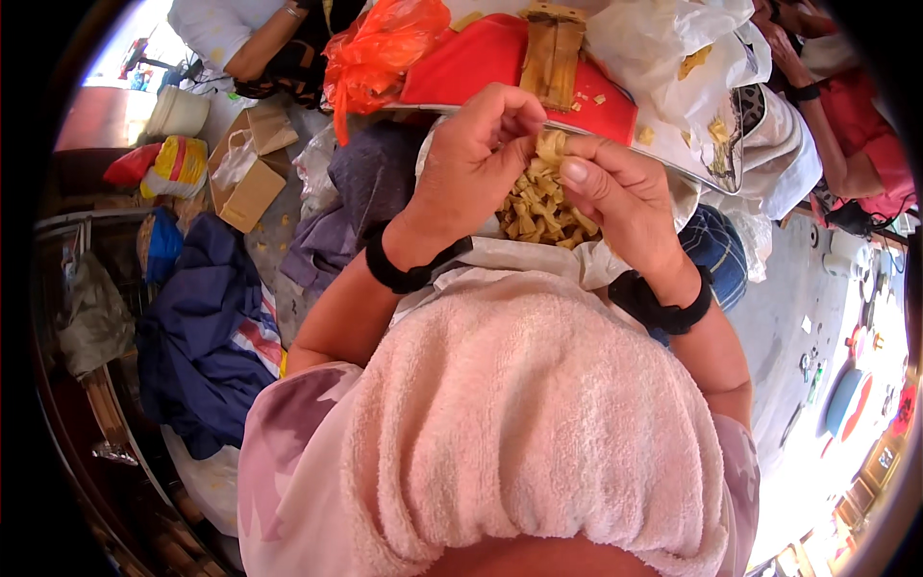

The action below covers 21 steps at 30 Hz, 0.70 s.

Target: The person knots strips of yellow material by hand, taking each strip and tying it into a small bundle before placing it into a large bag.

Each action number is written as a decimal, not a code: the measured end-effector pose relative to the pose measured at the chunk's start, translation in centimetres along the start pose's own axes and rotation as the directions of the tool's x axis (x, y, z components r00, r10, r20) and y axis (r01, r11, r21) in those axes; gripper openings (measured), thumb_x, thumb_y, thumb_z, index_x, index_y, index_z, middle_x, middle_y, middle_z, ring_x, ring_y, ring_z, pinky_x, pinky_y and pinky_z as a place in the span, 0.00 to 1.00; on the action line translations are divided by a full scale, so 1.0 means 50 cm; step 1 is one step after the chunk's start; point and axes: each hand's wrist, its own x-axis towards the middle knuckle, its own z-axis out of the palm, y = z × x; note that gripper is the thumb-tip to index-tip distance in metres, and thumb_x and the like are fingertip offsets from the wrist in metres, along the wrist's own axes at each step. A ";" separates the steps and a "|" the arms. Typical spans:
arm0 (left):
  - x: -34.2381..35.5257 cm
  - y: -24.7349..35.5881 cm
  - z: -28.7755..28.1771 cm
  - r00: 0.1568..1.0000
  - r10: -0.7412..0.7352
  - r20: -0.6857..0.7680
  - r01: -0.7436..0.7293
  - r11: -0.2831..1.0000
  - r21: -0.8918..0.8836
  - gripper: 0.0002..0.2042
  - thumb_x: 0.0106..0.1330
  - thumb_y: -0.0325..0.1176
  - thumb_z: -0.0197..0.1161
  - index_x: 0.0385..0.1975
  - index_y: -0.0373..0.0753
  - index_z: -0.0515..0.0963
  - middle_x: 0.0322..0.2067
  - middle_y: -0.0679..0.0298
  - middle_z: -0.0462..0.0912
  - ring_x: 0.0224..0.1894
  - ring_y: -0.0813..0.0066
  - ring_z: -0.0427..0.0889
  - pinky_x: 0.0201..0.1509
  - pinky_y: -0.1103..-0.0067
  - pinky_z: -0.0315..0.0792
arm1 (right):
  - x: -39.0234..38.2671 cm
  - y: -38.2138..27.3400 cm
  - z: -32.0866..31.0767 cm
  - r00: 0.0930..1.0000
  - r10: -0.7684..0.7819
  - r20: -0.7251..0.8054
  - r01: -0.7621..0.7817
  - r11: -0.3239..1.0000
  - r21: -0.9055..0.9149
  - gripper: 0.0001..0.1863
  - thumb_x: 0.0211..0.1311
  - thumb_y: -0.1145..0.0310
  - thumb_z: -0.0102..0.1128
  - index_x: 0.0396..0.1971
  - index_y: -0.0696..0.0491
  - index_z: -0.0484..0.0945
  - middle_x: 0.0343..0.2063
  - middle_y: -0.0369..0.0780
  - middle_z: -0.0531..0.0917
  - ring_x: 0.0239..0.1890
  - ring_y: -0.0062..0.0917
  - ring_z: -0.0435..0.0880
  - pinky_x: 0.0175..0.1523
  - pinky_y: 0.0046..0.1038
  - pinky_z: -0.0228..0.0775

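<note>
A small folded yellowish strip (551, 146) is pinched between my left hand (476, 163) and my right hand (620, 197), thumbs and fingertips close together. Below them a heap of similar folded yellowish pieces (538, 216) rests in a pale wrapping (510, 258) at my lap. A worn wooden block (551, 58) lies on a red cloth (461, 62) on the work surface ahead, with a few loose yellowish scraps nearby. A pink towel (519, 404) covers my front.
Other people's arms (252, 48) (841, 154) are at both upper sides. An orange plastic bag (375, 58) and white plastic bags (663, 43) sit on the work surface. A cardboard box (245, 192), bucket (178, 112) and dark navy fabric (192, 337) lie to my left.
</note>
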 end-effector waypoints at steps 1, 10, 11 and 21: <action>-0.002 0.001 -0.008 1.000 0.027 0.001 -0.027 0.976 0.214 0.05 0.61 0.22 0.56 0.37 0.33 0.71 0.28 0.66 0.76 0.30 0.83 0.74 0.37 0.86 0.70 | 0.000 -0.001 -0.001 1.000 -0.001 0.001 0.001 1.000 0.001 0.10 0.63 0.66 0.54 0.38 0.56 0.78 0.25 0.31 0.77 0.24 0.09 0.68 0.25 0.14 0.61; -0.003 -0.010 -0.002 0.997 0.030 -0.074 0.000 0.923 0.385 0.05 0.61 0.24 0.57 0.36 0.33 0.74 0.24 0.64 0.78 0.26 0.83 0.75 0.31 0.86 0.69 | 0.016 -0.001 -0.004 0.991 0.053 -0.119 -0.034 0.988 0.153 0.06 0.61 0.67 0.57 0.30 0.53 0.74 0.18 0.28 0.73 0.17 0.07 0.67 0.19 0.11 0.52; -0.001 -0.013 0.000 0.999 0.006 -0.043 0.011 0.924 0.383 0.06 0.62 0.25 0.57 0.37 0.33 0.74 0.24 0.64 0.78 0.27 0.83 0.76 0.31 0.86 0.70 | 0.016 0.003 -0.010 0.990 0.083 -0.113 -0.067 0.989 0.135 0.05 0.61 0.67 0.57 0.30 0.53 0.75 0.18 0.29 0.73 0.17 0.08 0.67 0.19 0.11 0.52; 0.005 0.007 0.028 0.990 -0.140 0.005 0.139 0.989 0.041 0.03 0.62 0.23 0.57 0.34 0.31 0.74 0.26 0.67 0.79 0.27 0.85 0.76 0.30 0.88 0.70 | 0.031 0.034 -0.019 0.974 0.063 -0.220 -0.032 0.989 0.141 0.11 0.64 0.60 0.53 0.31 0.52 0.73 0.19 0.29 0.74 0.18 0.10 0.65 0.22 0.12 0.52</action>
